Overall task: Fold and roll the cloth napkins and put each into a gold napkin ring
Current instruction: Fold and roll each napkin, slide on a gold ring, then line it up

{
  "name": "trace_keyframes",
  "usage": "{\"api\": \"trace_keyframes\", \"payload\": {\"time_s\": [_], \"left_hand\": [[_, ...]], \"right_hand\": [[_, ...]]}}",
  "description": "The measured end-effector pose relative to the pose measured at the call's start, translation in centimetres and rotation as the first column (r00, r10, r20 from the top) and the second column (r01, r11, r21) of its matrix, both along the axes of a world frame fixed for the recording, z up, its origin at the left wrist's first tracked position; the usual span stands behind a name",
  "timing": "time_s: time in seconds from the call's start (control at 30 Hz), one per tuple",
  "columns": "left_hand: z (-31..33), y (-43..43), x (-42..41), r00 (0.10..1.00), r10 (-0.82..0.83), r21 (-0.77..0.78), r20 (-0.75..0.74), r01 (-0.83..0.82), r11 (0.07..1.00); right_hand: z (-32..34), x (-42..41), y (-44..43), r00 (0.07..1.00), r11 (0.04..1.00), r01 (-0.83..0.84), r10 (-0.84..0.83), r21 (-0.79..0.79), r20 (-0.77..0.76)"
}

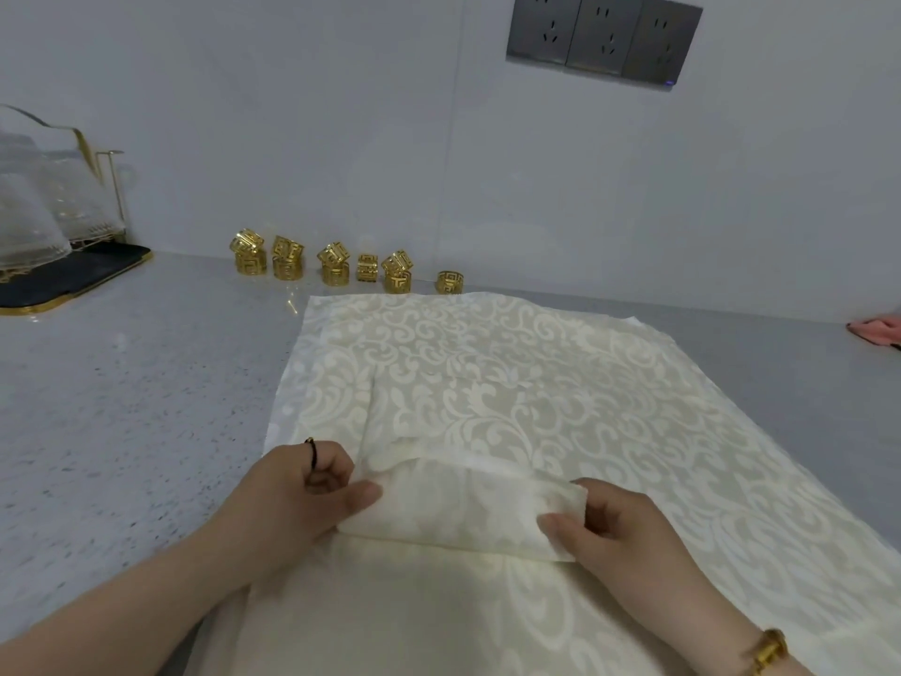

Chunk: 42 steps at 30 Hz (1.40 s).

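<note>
A cream damask napkin [463,509] is folded into a narrow band in front of me, lying on a stack of flat cream napkins [512,373]. My left hand [302,495] pinches the band's left end between thumb and curled fingers. My right hand [619,529] pinches its right end the same way. Several gold napkin rings [336,265] stand in a row against the wall behind the stack, some piled two high, and a single gold ring [449,282] stands apart at the right of the row.
A speckled grey counter [122,407] carries everything. At the far left stands a black tray with a gold rim [73,280] holding clear glassware. A pink cloth [877,331] lies at the right edge. Grey wall sockets [604,36] are above.
</note>
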<state>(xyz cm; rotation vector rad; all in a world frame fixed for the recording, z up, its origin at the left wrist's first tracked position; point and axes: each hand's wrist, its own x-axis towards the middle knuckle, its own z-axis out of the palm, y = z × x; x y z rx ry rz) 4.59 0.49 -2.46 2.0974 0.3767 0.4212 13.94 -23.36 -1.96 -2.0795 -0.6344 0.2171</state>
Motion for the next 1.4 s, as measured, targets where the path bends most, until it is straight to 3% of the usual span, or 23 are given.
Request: {"api": "trace_keyframes", "payload": {"time_s": [0.17, 0.4, 0.47, 0.57, 0.67, 0.77, 0.83, 0.9, 1.07, 1.17, 1.27, 1.33, 1.4], "left_hand": [[-0.5, 0.0, -0.4, 0.996, 0.085, 0.233, 0.017, -0.087, 0.969], [-0.4, -0.2, -0.4, 0.994, 0.106, 0.395, -0.038, -0.082, 0.915], [-0.4, 0.0, -0.4, 0.996, 0.091, 0.528, 0.009, -0.082, 0.845], [-0.8, 0.2, -0.5, 0.973, -0.094, 0.685, 0.210, -0.078, 0.725], [-0.5, 0.0, -0.5, 0.932, -0.288, 0.821, 0.222, -0.019, 0.571], [-0.8, 0.0, -0.7, 0.948, -0.316, 0.938, 0.042, 0.072, 0.340], [-1.1, 0.0, -0.9, 0.958, -0.282, 0.947, -0.040, 0.127, 0.296], [-0.8, -0.1, -0.9, 0.969, -0.228, 0.936, -0.091, 0.162, 0.313], [-0.5, 0.6, -1.0, 0.962, -0.172, 0.859, -0.213, 0.268, 0.437], [-0.4, 0.9, -0.8, 0.960, -0.140, 0.863, -0.241, 0.278, 0.422], [0.0, 1.4, -0.4, 0.949, -0.213, 0.863, -0.232, 0.301, 0.405], [0.1, 1.8, 0.0, 0.949, -0.275, 0.879, -0.153, 0.258, 0.401], [0.0, 2.1, 0.6, 0.932, -0.349, 0.897, -0.095, 0.232, 0.375]], "right_hand": [[0.4, 1.4, 2.0, 0.999, 0.997, 0.037, -0.037, -0.065, -0.001], [-0.4, 1.4, 2.6, 0.971, 0.966, 0.129, -0.077, -0.225, 0.226], [-0.7, 1.2, 2.3, 0.976, 0.979, 0.084, -0.044, -0.184, 0.213], [-0.6, 0.9, 1.9, 0.984, 0.987, 0.027, 0.001, -0.157, 0.178], [-0.7, 1.0, 1.9, 0.965, 0.983, 0.007, 0.041, -0.183, 0.259], [-1.0, 1.2, 2.3, 0.775, 0.964, 0.098, 0.082, -0.247, 0.627], [-1.5, 1.2, 2.7, 0.607, 0.947, 0.171, 0.115, -0.271, 0.786], [-1.5, 1.3, 2.7, 0.539, 0.936, 0.188, 0.155, -0.298, 0.828], [-1.5, 1.8, 1.7, 0.680, 0.954, 0.000, 0.220, -0.301, 0.699], [0.1, 1.8, 1.1, 0.722, 0.908, -0.058, 0.325, -0.415, 0.611], [1.4, 2.2, -0.6, 0.827, 0.821, -0.211, 0.440, -0.531, 0.351], [1.1, 2.4, -1.5, 0.849, 0.800, -0.249, 0.452, -0.545, 0.275], [0.5, 2.4, -1.5, 0.868, 0.844, -0.222, 0.399, -0.489, 0.296]]}}
